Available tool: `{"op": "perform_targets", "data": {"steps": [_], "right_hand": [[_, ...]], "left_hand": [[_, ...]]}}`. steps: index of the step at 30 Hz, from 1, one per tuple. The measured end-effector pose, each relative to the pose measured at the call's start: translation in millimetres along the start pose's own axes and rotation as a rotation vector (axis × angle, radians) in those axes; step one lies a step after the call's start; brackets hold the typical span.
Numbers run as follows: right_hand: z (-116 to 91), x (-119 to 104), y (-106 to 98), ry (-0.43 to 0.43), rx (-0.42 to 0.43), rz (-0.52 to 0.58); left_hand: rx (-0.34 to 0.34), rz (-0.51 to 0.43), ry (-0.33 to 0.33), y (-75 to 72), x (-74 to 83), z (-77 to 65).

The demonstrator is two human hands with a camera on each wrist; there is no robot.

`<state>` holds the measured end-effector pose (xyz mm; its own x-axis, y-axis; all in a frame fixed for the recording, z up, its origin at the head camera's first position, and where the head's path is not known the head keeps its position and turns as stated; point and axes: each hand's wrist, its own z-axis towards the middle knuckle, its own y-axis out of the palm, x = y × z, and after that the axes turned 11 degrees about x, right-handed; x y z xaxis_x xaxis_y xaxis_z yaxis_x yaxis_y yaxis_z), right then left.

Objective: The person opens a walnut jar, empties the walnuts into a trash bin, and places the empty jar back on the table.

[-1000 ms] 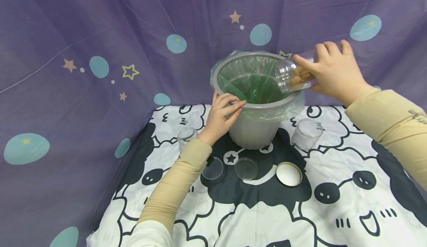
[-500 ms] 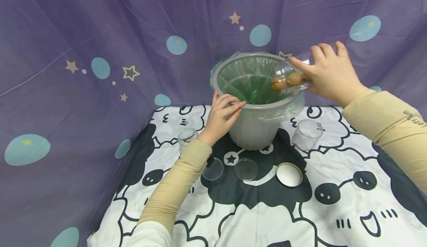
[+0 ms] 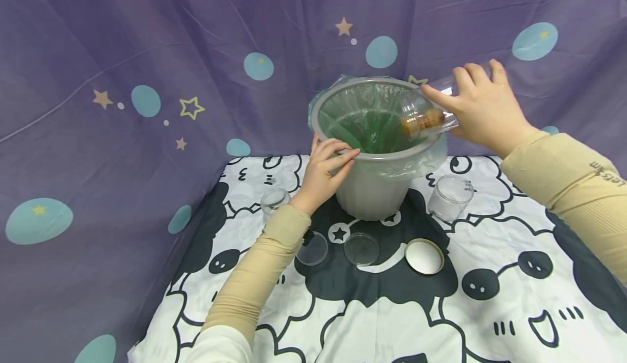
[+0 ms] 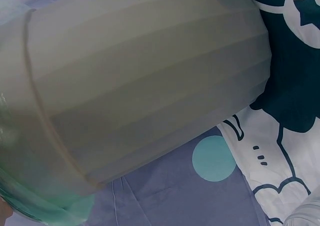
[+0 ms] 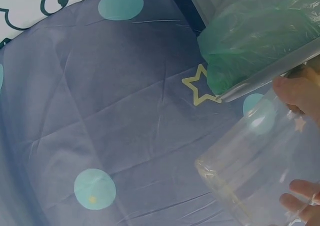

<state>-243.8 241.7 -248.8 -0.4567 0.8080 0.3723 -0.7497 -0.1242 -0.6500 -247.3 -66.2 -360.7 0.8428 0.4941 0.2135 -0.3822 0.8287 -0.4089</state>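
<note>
My right hand (image 3: 492,110) holds a clear plastic jar (image 3: 411,104) on its side, mouth tilted down over the right rim of a grey trash can (image 3: 374,194). Brown walnuts (image 3: 433,118) lie along the jar's lower side near its mouth. In the right wrist view, fingers wrap the clear jar (image 5: 245,156), whose base end looks see-through. My left hand (image 3: 323,172) grips the can's front-left rim, over a green plastic bag (image 3: 377,118) that lines the can. The bottom of the bag is hidden. In the left wrist view, the can's ribbed wall (image 4: 150,85) fills most of the frame.
An uncovered clear jar (image 3: 450,197) stands right of the can, another clear container (image 3: 274,200) left behind my wrist. Two clear lids (image 3: 361,248) and a gold-rimmed white lid (image 3: 424,256) lie in front. A purple curtain (image 3: 196,42) hangs behind the cartoon-patterned cloth (image 3: 382,330).
My right hand has shifted slightly left with the jar, tilting it further toward the can. The walnuts have slid toward the jar's mouth. My left hand stays on the rim.
</note>
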Motion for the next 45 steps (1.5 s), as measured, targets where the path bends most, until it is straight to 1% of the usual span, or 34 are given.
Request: {"op": "perform_targets", "data": {"steps": [7, 17, 25, 31, 36, 40, 42, 45], "right_hand": [[1, -1, -1, -0.013, -0.015, -0.017], [1, -1, -2, -0.025, 0.014, -0.003], [2, -2, -3, -0.033, 0.022, 0.002], [1, -3, -5, -0.014, 0.013, 0.005], [-1, 0, -5, 0.050, 0.001, 0.036], [-2, 4, -5, 0.132, -0.021, 0.071], [-2, 6, -7, 0.190, -0.043, 0.096], [-2, 8, -9, 0.307, -0.065, 0.147]], "left_hand": [[-0.003, -0.001, -0.003, -0.9, 0.5, -0.5], [-0.009, -0.003, -0.006, -2.2, 1.3, -0.2], [-0.009, -0.008, -0.015, -3.3, 2.4, -0.4], [0.001, -0.011, -0.010, -3.3, 2.8, -0.3], [-0.001, -0.008, -0.010, -2.9, 2.6, -0.5], [-0.004, -0.008, -0.013, -2.3, 2.2, 0.1], [-0.005, -0.009, -0.015, -1.9, 2.2, 0.3], [-0.007, -0.008, -0.018, -1.0, 1.7, 0.3]]}}
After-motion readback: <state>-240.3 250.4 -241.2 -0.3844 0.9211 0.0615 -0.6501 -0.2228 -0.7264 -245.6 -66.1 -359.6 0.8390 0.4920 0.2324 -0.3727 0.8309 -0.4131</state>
